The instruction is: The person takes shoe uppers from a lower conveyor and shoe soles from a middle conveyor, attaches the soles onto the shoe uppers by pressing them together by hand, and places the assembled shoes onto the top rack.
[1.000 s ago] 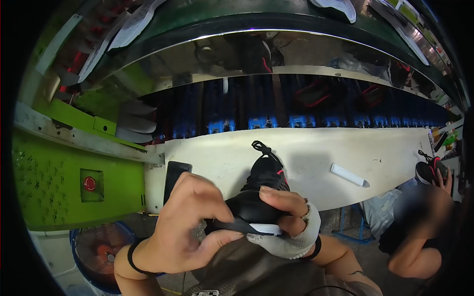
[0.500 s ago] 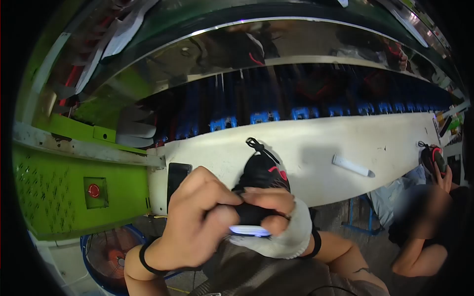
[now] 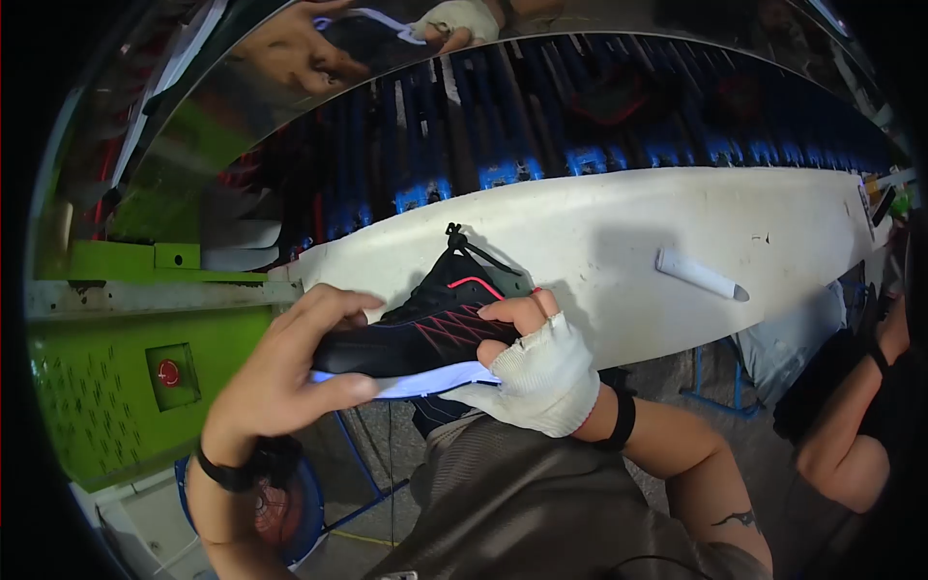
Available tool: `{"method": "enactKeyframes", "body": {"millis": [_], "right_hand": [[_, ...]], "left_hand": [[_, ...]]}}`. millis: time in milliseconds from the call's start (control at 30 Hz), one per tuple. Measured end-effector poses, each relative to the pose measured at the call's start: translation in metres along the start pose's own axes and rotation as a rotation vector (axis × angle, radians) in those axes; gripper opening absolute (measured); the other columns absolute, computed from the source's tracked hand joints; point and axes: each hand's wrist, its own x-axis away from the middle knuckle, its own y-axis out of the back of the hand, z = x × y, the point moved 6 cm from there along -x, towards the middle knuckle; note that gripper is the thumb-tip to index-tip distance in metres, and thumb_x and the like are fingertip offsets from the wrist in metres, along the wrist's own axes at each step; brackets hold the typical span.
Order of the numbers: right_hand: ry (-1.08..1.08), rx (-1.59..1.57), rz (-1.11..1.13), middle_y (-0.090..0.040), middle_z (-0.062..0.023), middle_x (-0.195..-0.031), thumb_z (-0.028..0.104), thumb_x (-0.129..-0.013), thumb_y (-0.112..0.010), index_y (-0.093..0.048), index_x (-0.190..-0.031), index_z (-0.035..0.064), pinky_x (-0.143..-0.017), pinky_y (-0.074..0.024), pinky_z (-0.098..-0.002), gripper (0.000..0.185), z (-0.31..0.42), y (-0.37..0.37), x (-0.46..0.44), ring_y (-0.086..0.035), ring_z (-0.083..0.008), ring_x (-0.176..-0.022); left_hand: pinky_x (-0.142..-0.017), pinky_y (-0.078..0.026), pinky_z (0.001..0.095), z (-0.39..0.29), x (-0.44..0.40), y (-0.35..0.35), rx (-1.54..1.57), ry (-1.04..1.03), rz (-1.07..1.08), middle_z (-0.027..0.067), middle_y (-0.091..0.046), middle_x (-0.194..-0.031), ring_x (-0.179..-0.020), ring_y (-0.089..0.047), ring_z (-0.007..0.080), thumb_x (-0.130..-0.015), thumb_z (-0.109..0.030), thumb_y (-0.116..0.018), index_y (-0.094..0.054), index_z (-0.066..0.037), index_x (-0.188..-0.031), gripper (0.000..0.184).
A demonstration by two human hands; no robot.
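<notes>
A black shoe [image 3: 416, 338] with red zigzag lines and a white-blue sole is held side-on over the near edge of the white table [image 3: 570, 222]. Bare-skinned, my left hand [image 3: 304, 362] grips its toe end, thumb at the sole and fingers on top. My right hand [image 3: 541, 372], in a white fingerless glove, holds the heel end with its fingertips on the side. Black laces stand up from the shoe's opening.
A white marker-like tube [image 3: 701, 275] lies on the table's right part. Behind the table runs a blue-and-black roller conveyor [image 3: 507, 174]. At left is a green panel with a red button [image 3: 169, 373]; below it, a fan [image 3: 280, 512]. A person's arm [image 3: 841, 435] shows at right.
The shoe has turned from toe toward me to side-on, its sole showing along its length. My left hand has shifted left and opened wider around the toe. The view has tilted down.
</notes>
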Motion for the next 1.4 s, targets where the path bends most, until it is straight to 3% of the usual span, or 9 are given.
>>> {"method": "enactKeyframes", "body": {"millis": [200,433,567,667,733,867,1067,1200,1400], "right_hand": [[-0.099,0.09,0.058,-0.062,-0.0074,-0.112,0.049,-0.075,-0.086,-0.073,-0.082,0.01,-0.074,-0.0561,-0.0403,0.042,0.007,-0.021,-0.013,-0.057,-0.0301,-0.104],[-0.054,0.097,-0.038,-0.063,-0.0092,-0.109,0.05,-0.069,-0.092,-0.07,-0.084,0.0084,-0.074,-0.0566,-0.0418,0.049,0.001,-0.005,-0.004,-0.062,-0.0312,-0.098],[0.072,0.017,-0.169,-0.061,-0.0214,-0.128,0.032,-0.068,-0.1,-0.053,-0.134,0.004,-0.083,-0.0584,-0.0421,0.086,-0.012,0.06,0.017,-0.067,-0.0367,-0.107],[-0.031,0.267,-0.115,-0.051,-0.0259,-0.144,0.022,-0.064,-0.1,-0.044,-0.155,0.0066,-0.089,-0.0588,-0.0436,0.108,0.021,0.133,-0.019,-0.069,-0.0383,-0.109],[-0.028,0.413,-0.061,-0.053,-0.0237,-0.139,0.026,-0.061,-0.101,-0.052,-0.149,0.0081,-0.087,-0.0591,-0.0462,0.103,0.02,0.157,-0.031,-0.068,-0.0387,-0.105],[-0.023,0.62,0.18,-0.06,-0.0215,-0.111,0.034,-0.065,-0.096,-0.064,-0.119,0.0078,-0.073,-0.0572,-0.0468,0.068,0.021,0.158,-0.063,-0.066,-0.0397,-0.086],[-0.028,0.75,0.542,-0.064,-0.0155,-0.084,0.057,-0.071,-0.086,-0.062,-0.112,0.0052,-0.066,-0.0542,-0.0466,0.071,0.036,0.131,-0.096,-0.068,-0.0389,-0.078],[0.098,0.684,0.604,-0.064,-0.012,-0.081,0.065,-0.074,-0.079,-0.065,-0.109,0.0076,-0.064,-0.0537,-0.0457,0.069,0.04,0.12,-0.115,-0.069,-0.036,-0.075],[0.393,0.676,0.617,-0.058,-0.0058,-0.07,0.065,-0.077,-0.075,-0.068,-0.086,0.013,-0.056,-0.0501,-0.0422,0.053,0.051,0.103,-0.126,-0.064,-0.0281,-0.062]], "left_hand": [[-0.088,-0.057,0.048,0.015,-0.042,-0.043,-0.707,0.499,0.665,0.027,-0.076,-0.093,-0.095,-0.075,0.0443,-0.084,-0.08,-0.067,-0.058,0.013,-0.132,0.105],[-0.092,-0.057,0.0506,0.016,-0.042,-0.032,-0.601,0.467,0.756,0.0321,-0.073,-0.11,-0.107,-0.072,0.0463,-0.084,-0.098,-0.042,-0.06,0.014,-0.131,0.122],[-0.085,-0.06,0.0307,-0.005,-0.032,-0.011,0.525,0.391,0.514,0.013,-0.075,-0.104,-0.092,-0.073,0.0167,-0.103,-0.078,-0.037,-0.061,0.005,-0.141,0.094],[-0.094,-0.058,0.0365,-0.017,-0.024,-0.073,0.475,-0.262,0.083,0.0215,-0.061,-0.135,-0.114,-0.066,0.0254,-0.096,-0.032,-0.076,-0.054,0.01,-0.144,0.068],[-0.1,-0.055,0.0423,-0.047,-0.014,-0.11,0.198,-0.404,-0.208,0.0242,-0.05,-0.141,-0.123,-0.058,0.0344,-0.078,-0.01,-0.086,-0.045,0.01,-0.151,0.085],[-0.099,-0.05,0.0456,-0.058,-0.009,-0.136,0.118,-0.4,-0.426,0.026,-0.05,-0.135,-0.118,-0.055,0.0407,-0.076,-0.016,-0.089,-0.043,0.005,-0.15,0.091],[-0.072,-0.051,0.0468,-0.029,-0.049,-0.117,0.221,-0.116,-0.356,0.0122,-0.056,-0.093,-0.085,-0.061,0.0322,-0.069,-0.013,-0.089,-0.056,-0.006,-0.101,0.047],[-0.052,-0.042,0.0433,-0.023,-0.044,-0.109,0.24,-0.617,-0.576,0.0105,-0.051,-0.077,-0.062,-0.054,0.0312,-0.057,-0.004,-0.089,-0.049,-0.008,-0.075,0.044],[-0.058,-0.047,0.038,0.011,-0.064,-0.097,0.293,-0.541,-0.545,0.0053,-0.051,-0.082,-0.069,-0.056,0.025,-0.048,-0.038,-0.101,-0.052,-0.01,-0.078,0.065]]}}
